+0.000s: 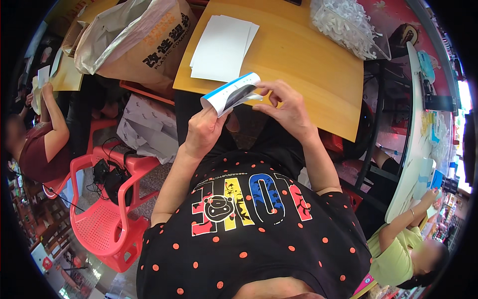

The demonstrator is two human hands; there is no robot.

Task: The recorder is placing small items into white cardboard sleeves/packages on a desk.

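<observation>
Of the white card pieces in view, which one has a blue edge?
The curled card held between left hand and right hand. The flat sheets on the wooden table are plain white.

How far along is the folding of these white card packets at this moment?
Nothing finished shows in view. In hand: the left hand holds a white card sleeve with a blue edge, curled open, while the right hand pinches its far end. Left: a stack of flat white sheets waits on the wooden table, and a clear bin of white pieces sits beyond.
</observation>
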